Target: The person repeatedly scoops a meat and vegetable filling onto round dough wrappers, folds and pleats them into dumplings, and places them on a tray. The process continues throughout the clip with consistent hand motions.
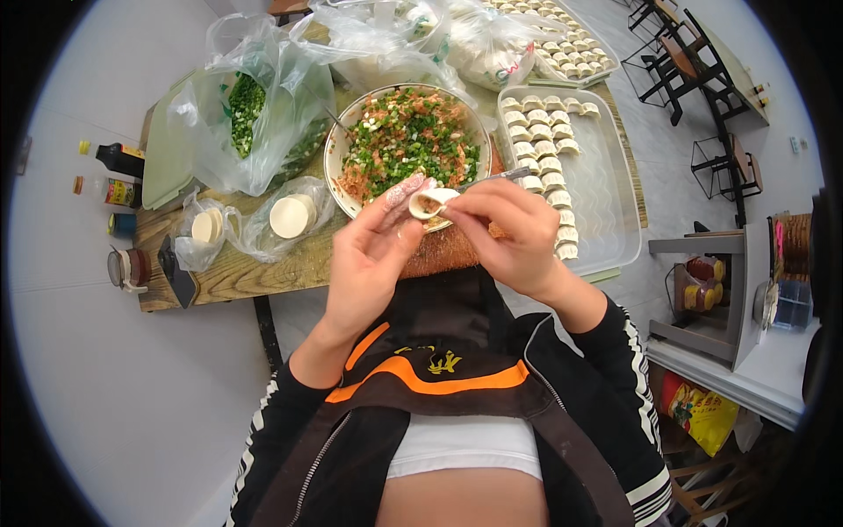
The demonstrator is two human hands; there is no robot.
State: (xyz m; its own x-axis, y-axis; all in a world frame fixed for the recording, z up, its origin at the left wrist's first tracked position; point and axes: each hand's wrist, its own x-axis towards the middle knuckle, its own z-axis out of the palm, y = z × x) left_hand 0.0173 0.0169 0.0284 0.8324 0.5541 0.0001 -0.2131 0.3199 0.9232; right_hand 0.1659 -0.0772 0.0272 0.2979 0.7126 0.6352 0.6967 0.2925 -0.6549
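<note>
A partly folded dumpling wrapper with meat filling showing in its open end is held between both hands, over the near rim of the bowl. My left hand, its fingers dusted with flour, supports it from the left. The thumb and fingertips of my right hand pinch its right edge. Just beyond is a large bowl of minced filling topped with chopped green onion. A flat utensil handle sticks out behind my right hand. Round wrappers are stacked in a plastic bag on the left.
To the right, a clear plastic tray holds rows of folded dumplings; another dumpling tray stands behind. A bag of chopped green onion and knotted plastic bags crowd the back. Bottles and a jar line the left edge.
</note>
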